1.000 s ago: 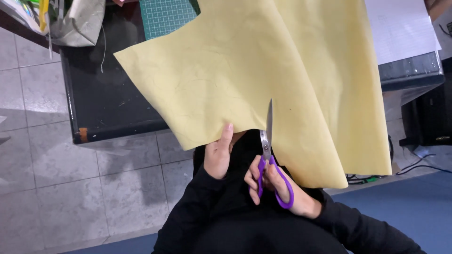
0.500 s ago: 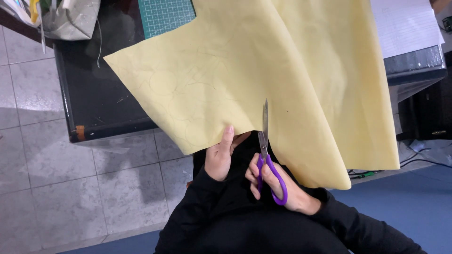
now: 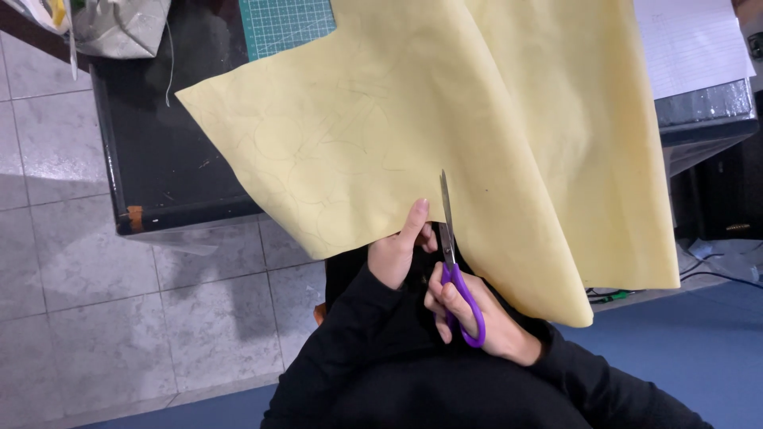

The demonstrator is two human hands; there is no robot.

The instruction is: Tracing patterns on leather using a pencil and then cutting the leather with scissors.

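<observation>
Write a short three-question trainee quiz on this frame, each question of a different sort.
1. True or false: the right hand holds purple-handled scissors.
2. Which does the left hand grip? A) the green cutting mat B) the near edge of the yellow sheet C) the grey bag
3. Fill in: the scissor blades point ____ the person, into the sheet.

Key: 1 true; 2 B; 3 away from.
</observation>
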